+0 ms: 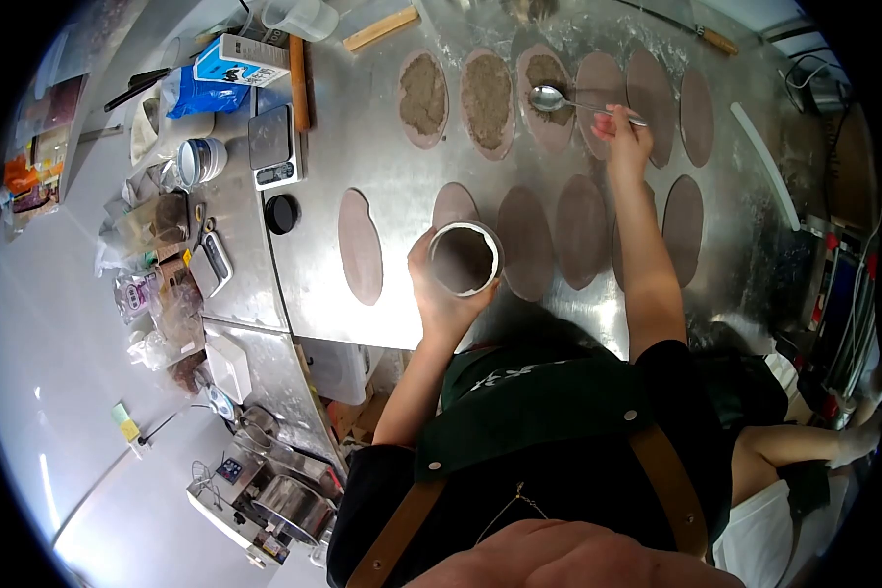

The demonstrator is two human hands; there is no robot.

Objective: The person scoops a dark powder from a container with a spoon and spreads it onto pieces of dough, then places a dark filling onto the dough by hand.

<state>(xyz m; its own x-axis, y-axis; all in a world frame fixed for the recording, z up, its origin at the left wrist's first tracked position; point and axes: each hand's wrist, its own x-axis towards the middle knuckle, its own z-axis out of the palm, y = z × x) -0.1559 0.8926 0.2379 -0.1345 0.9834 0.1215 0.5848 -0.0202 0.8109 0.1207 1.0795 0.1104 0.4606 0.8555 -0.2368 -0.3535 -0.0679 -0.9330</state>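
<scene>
My left hand point(438, 299) is wrapped round a round tub point(498, 263) with a white rim and a dark brown inside. It stands over the lower end of a purplish-brown dough oval point(454, 201). With my right hand point(624, 135) I grip a metal spoon point(548, 98) by its handle. The spoon's bowl rests over a grey-brown, crumbly paste point(544, 71) on the third oval of the far row. Two ovals to its left, one with a spread of paste point(422, 95), are covered too. Bare dough ovals point(696, 118) lie to the right, and others point(361, 247) form the near row.
The ovals lie on a metal table point(314, 284). To the left are a digital scale point(272, 147), a rolling pin point(299, 83), a black lid point(281, 214), a blue-and-white carton point(242, 61) and stacked bowls point(201, 161). A wooden strip point(380, 28) lies at the back. Another person's leg point(784, 446) shows at right.
</scene>
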